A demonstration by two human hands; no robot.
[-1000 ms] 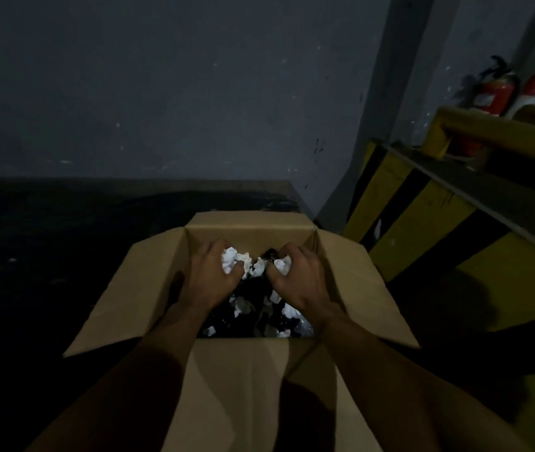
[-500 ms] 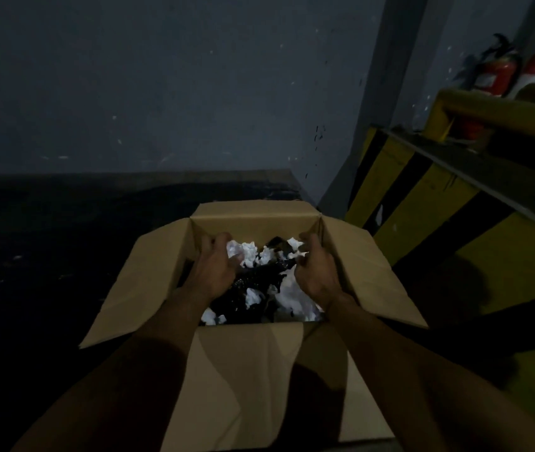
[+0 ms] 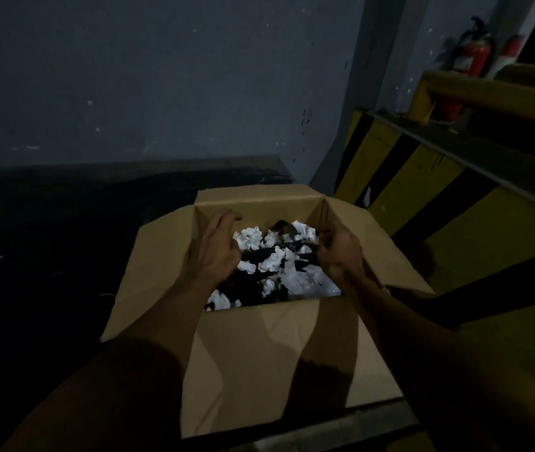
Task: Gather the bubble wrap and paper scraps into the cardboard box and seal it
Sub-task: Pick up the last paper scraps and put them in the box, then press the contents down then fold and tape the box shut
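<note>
An open cardboard box (image 3: 272,347) stands in front of me with its flaps spread outward. Inside lie crumpled white paper scraps (image 3: 249,238) mixed with dark pieces (image 3: 253,288). My left hand (image 3: 217,252) hovers over the left side of the opening, fingers loosely curled and holding nothing. My right hand (image 3: 341,252) is over the right side, blurred, its fingers curled close to a dark strip. Whether it grips anything is unclear. No bubble wrap can be made out in the dim light.
A yellow and black striped barrier (image 3: 422,190) runs along the right, close to the box's right flap (image 3: 383,256). A yellow rail (image 3: 494,93) and red fire extinguisher (image 3: 474,57) stand behind it. A grey wall (image 3: 161,76) rises beyond the dark floor (image 3: 47,239).
Both hands had been pressed together on white scraps in the box. They have since moved apart toward the side walls, leaving the scraps lying loose between them.
</note>
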